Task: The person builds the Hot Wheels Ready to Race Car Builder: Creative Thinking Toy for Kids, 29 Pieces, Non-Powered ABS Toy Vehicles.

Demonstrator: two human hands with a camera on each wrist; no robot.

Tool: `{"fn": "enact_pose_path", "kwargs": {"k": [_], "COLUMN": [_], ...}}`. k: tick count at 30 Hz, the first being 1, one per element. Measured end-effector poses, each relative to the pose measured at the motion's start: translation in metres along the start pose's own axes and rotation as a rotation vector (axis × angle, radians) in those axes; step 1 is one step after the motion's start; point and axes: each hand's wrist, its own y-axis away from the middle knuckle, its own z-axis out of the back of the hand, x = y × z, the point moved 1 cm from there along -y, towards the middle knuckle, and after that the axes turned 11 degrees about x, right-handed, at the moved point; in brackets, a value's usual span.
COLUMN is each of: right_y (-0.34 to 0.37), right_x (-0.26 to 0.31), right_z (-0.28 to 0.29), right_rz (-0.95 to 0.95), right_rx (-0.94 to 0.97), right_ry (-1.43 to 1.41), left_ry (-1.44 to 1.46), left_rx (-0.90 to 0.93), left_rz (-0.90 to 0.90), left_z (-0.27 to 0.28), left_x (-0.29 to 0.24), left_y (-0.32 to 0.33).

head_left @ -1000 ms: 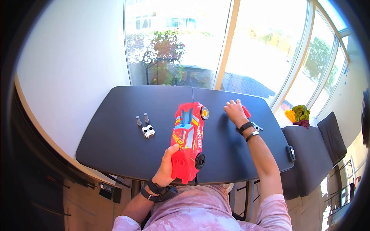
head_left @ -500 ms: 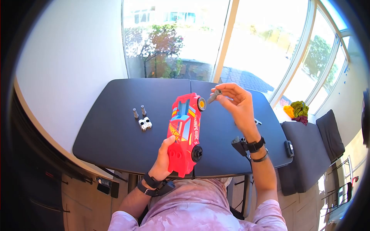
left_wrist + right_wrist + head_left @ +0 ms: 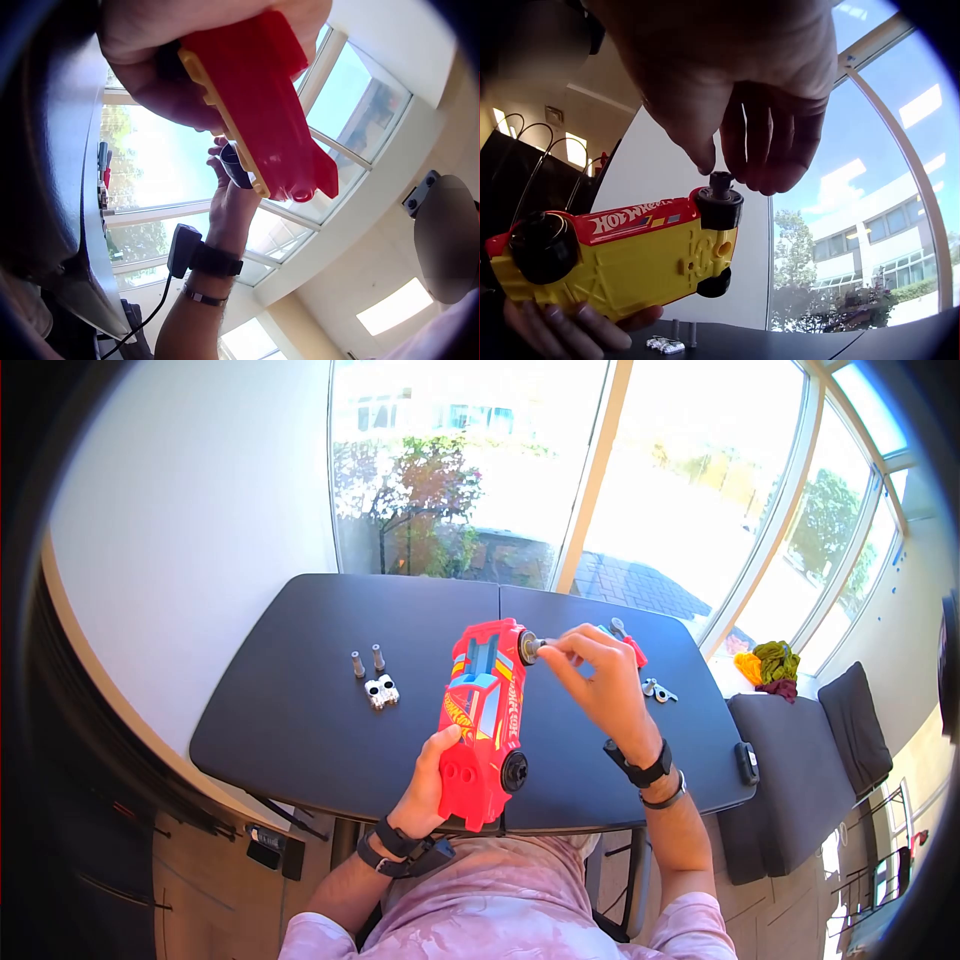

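My left hand [image 3: 424, 788] grips a red toy car [image 3: 480, 710] by its near end, holding it up over the table with the nose away from me. The right wrist view shows its yellow underside [image 3: 649, 262] and the left fingers wrapped beneath. My right hand [image 3: 612, 685] is at the car's far right wheel [image 3: 721, 208], thumb and fingertips pinching a grey plastic bolt [image 3: 721, 181]. The bolt's end sits in the hub of that wheel. A black wheel [image 3: 513, 771] is on the near right corner.
Two grey bolts [image 3: 378, 656] stand at the table's left beside a silver-white engine piece [image 3: 381, 692]. Right of my right hand lie a red part [image 3: 636, 652] and a small grey part [image 3: 658, 691]. A black device [image 3: 747, 764] sits at the right table edge.
My right hand has picked up a grey bolt from the table's right side and carried it left to the far right wheel. My left hand keeps holding the car nearly in place.
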Motion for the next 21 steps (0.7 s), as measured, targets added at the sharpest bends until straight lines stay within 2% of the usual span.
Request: {"fn": "enact_pose_path", "kwargs": {"k": [1,4,7,10,13,16,19,21], "right_y": [0.002,0.002,-0.001,0.001,0.000,0.000,0.002,0.003], "right_x": [-0.001,0.014,0.028,0.015,0.024,0.023,0.010,0.023], "right_z": [0.001,0.002,0.004,0.007,0.009,0.008,0.011,0.012], "right_rz": [-0.025,-0.173,0.039,0.006,-0.082,0.020,-0.036,-0.070], "right_rx": [0.049,0.001,-0.087,0.035,-0.040,0.026,0.146,0.061], "right_ry": [0.067,-0.060,-0.149,0.105,-0.057,-0.045,0.138,0.020], "left_ry": [0.005,-0.046,-0.037,-0.017,-0.040,-0.057,-0.045,-0.043], "left_rx": [0.004,0.019,0.016,0.013,0.022,0.037,0.040,0.037], "left_rz": [-0.003,-0.005,-0.017,-0.018,-0.031,-0.036,-0.034,-0.044], "left_z": [0.000,0.002,-0.003,-0.001,0.003,0.002,0.000,0.000], "left_x": [0.001,0.000,-0.001,-0.001,0.000,-0.002,0.000,-0.001], "left_y": [0.000,0.000,0.000,-0.001,-0.003,-0.002,-0.001,-0.002]}}
